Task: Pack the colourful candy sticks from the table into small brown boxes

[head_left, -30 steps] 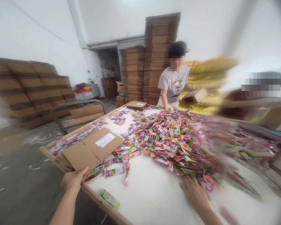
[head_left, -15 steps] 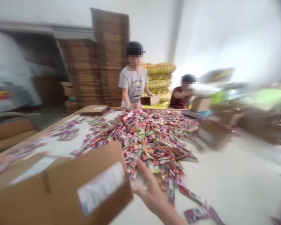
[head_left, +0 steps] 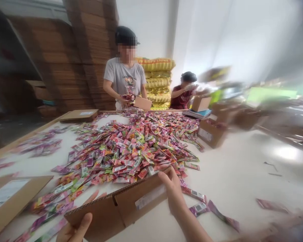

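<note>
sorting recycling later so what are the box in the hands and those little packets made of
The box looks like plain brown corrugated cardboard: matte, with a rippled cut edge and a white label. The packets seem to be glossy printed plastic or foil film, judging by their sheen; the blur leaves which one open.

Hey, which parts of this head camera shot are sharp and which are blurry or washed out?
Head view: the pile of sachets at centre is fairly sharp; the right side smears with motion blur, the white wall glares bright, the left cardboard stacks sit dim, and the corners darken.

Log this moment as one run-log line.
left hand: holds cardboard box | right hand: grips box edge | candy packets: piled behind
</note>
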{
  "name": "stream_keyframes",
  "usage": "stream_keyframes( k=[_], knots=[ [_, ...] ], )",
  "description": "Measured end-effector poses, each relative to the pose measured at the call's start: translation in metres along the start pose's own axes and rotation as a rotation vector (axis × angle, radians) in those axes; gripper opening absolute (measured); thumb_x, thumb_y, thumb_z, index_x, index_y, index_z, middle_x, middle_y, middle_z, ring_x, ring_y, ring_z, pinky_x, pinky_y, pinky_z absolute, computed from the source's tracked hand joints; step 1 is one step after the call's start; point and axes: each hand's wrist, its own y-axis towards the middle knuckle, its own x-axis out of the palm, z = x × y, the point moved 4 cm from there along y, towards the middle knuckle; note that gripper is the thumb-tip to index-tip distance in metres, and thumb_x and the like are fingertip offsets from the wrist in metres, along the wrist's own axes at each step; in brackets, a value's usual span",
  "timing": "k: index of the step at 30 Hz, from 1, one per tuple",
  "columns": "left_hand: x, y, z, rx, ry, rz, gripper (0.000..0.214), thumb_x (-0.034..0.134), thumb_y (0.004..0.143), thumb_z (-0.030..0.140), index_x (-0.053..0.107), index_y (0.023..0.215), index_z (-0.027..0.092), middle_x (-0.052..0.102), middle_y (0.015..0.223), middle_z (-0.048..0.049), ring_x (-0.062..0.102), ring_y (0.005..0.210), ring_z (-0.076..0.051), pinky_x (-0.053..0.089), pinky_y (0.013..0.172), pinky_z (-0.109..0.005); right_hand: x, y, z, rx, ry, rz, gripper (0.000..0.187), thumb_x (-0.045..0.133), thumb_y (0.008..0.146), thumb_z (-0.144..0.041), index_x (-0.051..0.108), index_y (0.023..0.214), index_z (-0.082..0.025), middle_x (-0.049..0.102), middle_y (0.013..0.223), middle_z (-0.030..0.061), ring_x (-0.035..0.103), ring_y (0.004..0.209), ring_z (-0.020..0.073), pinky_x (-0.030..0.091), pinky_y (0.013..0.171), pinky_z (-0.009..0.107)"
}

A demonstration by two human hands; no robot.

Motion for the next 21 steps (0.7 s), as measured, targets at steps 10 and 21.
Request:
stream_keyframes(
  k=[10,21],
  knots=[
    [0.065,-0.084,0.050,0.334,0.258,-0.044,0.077,0.066,0.078,0.052,0.036,0.147,0.039,0.035,0.157,0.0071,0.021,0.148,-0.030,0.009,0.124,-0.043,-0.007,-0.019,-0.024,-0.012,-0.127,-0.209,0.044,0.058,0.077,-0.022,0.064,0.120,-0.029,0.059,0.133,0.0029,0.049,0.123,0.0300,0.040,0.101,0.043],
    [0.068,0.008,0.036,0.079,0.388,-0.465,0.057,0.070,0.074,0.048,0.059,0.125,0.026,0.066,0.125,-0.0047,0.058,0.120,-0.033,0.056,0.092,-0.038,-0.007,-0.032,-0.023,-0.242,-0.091,-0.420,0.051,0.043,0.097,-0.053,0.037,0.141,-0.028,0.073,0.102,0.0065,0.066,0.103,0.0257,0.046,0.101,0.048]
  ],
)
